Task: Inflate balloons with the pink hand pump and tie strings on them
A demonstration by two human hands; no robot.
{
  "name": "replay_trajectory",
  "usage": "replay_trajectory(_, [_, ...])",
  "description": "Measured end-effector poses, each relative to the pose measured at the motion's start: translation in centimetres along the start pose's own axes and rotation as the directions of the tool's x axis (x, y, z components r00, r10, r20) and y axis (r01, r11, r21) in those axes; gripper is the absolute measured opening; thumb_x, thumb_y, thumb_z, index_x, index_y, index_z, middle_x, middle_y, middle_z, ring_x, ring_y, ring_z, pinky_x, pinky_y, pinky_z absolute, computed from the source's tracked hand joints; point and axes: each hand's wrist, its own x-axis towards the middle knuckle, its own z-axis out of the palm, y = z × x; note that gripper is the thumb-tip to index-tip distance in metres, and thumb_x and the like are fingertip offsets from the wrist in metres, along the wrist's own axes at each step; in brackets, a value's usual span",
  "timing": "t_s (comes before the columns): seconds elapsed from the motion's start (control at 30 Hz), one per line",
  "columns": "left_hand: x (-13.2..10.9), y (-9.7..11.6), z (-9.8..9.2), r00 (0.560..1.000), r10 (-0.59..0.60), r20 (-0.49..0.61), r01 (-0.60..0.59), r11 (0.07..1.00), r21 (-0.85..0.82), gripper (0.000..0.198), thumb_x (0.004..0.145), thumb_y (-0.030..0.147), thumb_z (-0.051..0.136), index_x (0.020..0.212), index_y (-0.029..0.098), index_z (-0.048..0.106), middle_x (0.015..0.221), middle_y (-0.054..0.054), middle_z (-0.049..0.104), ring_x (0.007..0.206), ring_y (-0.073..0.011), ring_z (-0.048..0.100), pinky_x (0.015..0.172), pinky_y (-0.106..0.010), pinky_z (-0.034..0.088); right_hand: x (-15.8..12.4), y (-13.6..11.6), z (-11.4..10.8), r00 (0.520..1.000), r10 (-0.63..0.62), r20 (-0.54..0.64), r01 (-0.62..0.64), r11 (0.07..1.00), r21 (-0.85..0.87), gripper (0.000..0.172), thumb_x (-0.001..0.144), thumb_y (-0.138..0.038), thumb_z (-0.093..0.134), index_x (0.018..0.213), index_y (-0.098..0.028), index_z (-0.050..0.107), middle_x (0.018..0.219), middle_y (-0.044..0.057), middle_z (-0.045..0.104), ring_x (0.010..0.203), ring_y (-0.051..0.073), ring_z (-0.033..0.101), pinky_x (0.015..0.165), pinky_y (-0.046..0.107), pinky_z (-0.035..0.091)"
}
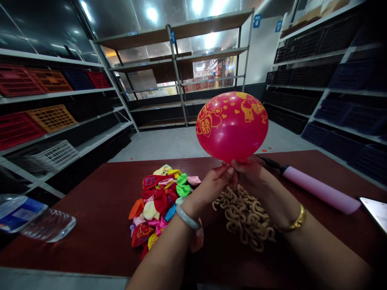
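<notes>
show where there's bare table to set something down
Bare tabletop lies between the bottle and the deflated balloons, with less between the pink cylinder and right forearm. Crowded: the middle, with balloons, tan curls, left hand and right hand.

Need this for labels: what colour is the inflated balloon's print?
Yellow-orange print; head view shows it.

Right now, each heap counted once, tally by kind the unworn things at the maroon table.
Inflated crimson balloon: 1
Heap of limp multicoloured balloons: 1
Heap of curly tan pieces: 1
Pink tubular pump: 1
Clear plastic bottle: 1
Bright-screened phone: 1
Total: 6
</notes>
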Motion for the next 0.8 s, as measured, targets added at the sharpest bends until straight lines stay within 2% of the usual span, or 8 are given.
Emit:
replay_trajectory(0.17, [0.0,-0.3,0.5,0.983,-0.087,-0.162,0.048,0.973,-0.227,0.049,0.086,0.063,0.051,0.069,0.018,0.05,0.062,0.002,0.043,0.054,-0.0095,0.034,0.051,-0.025,0.027,-0.1,-0.6,0.2,0.998,-0.052,-0.045,0.051,0.999,-0.019,0.027,0.068,-0.05,0.077,0.067,-0.025,0.068,0.058,0.001,0.062,0.055,0.016,0.057,0.061,0.034,0.051])
replay_trajectory(0.33, [0.1,-0.1,0.8,0.973,-0.18,-0.141,0.1,0.89,-0.445,0.037,0.085,0.052,0.059,0.075,0.018,0.054,0.069,0.002,0.044,0.054,-0.0082,0.034,0.049,-0.021,0.024,-0.2,-1.3,-0.3,0.995,-0.102,-0.018,0.101,0.991,-0.085,0.026,0.07,-0.051,0.074,0.067,-0.027,0.066,0.066,0.002,0.063,0.065,0.02,0.059,0.072,0.039,0.052])
replay_trajectory(0.4, [0.1,0.2,0.4,0.981,-0.151,-0.124,0.099,0.931,-0.352,0.034,0.085,0.049,0.061,0.071,0.017,0.058,0.068,0.001,0.047,0.055,-0.0093,0.037,0.05,-0.022,0.027,-0.2,-1.4,-0.7,0.995,-0.1,-0.03,0.098,0.993,-0.061,0.025,0.069,-0.049,0.075,0.067,-0.026,0.065,0.068,0.002,0.064,0.07,0.02,0.061,0.074,0.038,0.052])
replay_trajectory(0.5, [0.1,0.9,-0.7,0.992,0.019,-0.123,-0.009,0.997,0.079,0.028,0.083,0.041,0.064,0.066,0.019,0.066,0.069,-0.003,0.058,0.068,-0.0153,0.05,0.065,-0.026,0.039,0.0,-1.3,-1.1,0.994,-0.073,-0.087,0.071,0.997,-0.028,0.025,0.067,-0.045,0.077,0.07,-0.025,0.065,0.075,0.002,0.066,0.078,0.02,0.063,0.072,0.036,0.053])
replay_trajectory(0.6, [-0.2,1.9,-1.6,0.98,0.156,-0.125,-0.088,0.898,0.432,0.014,0.081,0.033,0.069,0.075,0.023,0.075,0.078,-0.007,0.066,0.085,-0.0216,0.056,0.08,-0.03,0.041,0.1,-1.0,-0.7,0.991,-0.053,-0.121,0.053,0.999,-0.005,0.023,0.067,-0.043,0.077,0.075,-0.025,0.066,0.079,0.002,0.068,0.082,0.02,0.064,0.07,0.035,0.053])
replay_trajectory(0.7, [-0.5,2.4,-1.6,0.98,0.124,-0.155,-0.058,0.925,0.375,0.018,0.082,0.036,0.068,0.074,0.022,0.076,0.075,-0.006,0.066,0.078,-0.0196,0.056,0.076,-0.029,0.041,0.1,-0.6,0.1,0.994,-0.079,-0.07,0.075,0.995,-0.07,0.018,0.074,-0.042,0.072,0.082,-0.026,0.068,0.083,0.003,0.07,0.088,0.021,0.066,0.074,0.036,0.054])
replay_trajectory(0.77, [-0.5,2.2,-1.2,0.972,0.047,-0.229,-0.009,0.987,0.163,0.026,0.082,0.04,0.067,0.068,0.019,0.073,0.065,-0.004,0.061,0.066,-0.0152,0.052,0.066,-0.026,0.04,0.1,-0.3,0.3,0.981,-0.196,-0.003,0.188,0.946,-0.265,0.02,0.085,-0.043,0.06,0.089,-0.026,0.069,0.088,0.005,0.072,0.087,0.022,0.067,0.073,0.037,0.055])
replay_trajectory(0.8, [-0.4,1.9,-1.0,0.962,0.001,-0.275,0.009,0.999,0.035,0.03,0.082,0.042,0.066,0.066,0.018,0.071,0.06,-0.002,0.057,0.06,-0.0127,0.047,0.06,-0.024,0.037,0.2,-0.2,0.2,0.955,-0.294,0.043,0.283,0.853,-0.439,0.022,0.09,-0.04,0.053,0.094,-0.025,0.07,0.09,0.006,0.073,0.086,0.021,0.067,0.072,0.036,0.056])
